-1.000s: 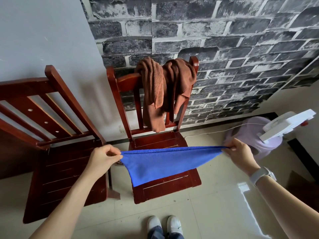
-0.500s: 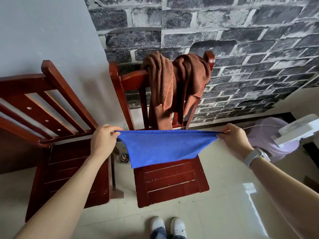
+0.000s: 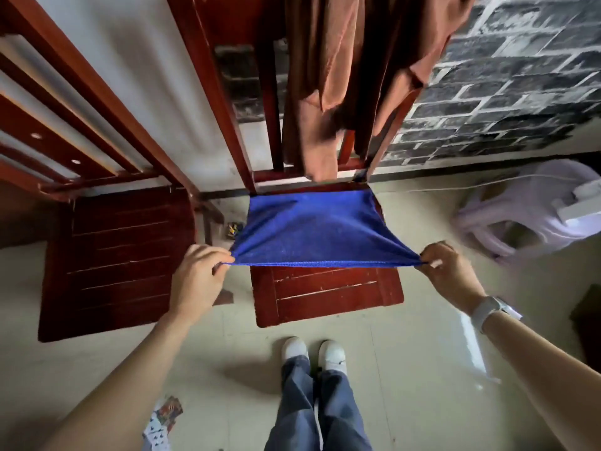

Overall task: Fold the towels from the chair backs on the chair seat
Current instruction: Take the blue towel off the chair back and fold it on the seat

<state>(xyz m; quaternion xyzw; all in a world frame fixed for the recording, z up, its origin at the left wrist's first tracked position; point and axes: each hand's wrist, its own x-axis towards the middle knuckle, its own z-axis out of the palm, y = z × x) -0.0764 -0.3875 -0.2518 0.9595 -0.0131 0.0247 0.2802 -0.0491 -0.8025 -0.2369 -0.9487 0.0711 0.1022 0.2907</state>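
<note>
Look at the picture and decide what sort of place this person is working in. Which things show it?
Probably a room in a home, though that is a guess. Two red wooden chairs stand on a pale tiled floor against a wall with grey brick-pattern covering, and a small lilac plastic stool sits nearby.

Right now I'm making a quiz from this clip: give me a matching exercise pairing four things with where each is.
Things:
1. blue towel
2. brown towel
3. left hand
4. right hand

Places:
A. pinches the towel's near right corner
B. draped over the chair back
C. spread over the chair seat, near edge held up
D. pinches the towel's near left corner

Pairs: 1-C, 2-B, 3-D, 4-A
</note>
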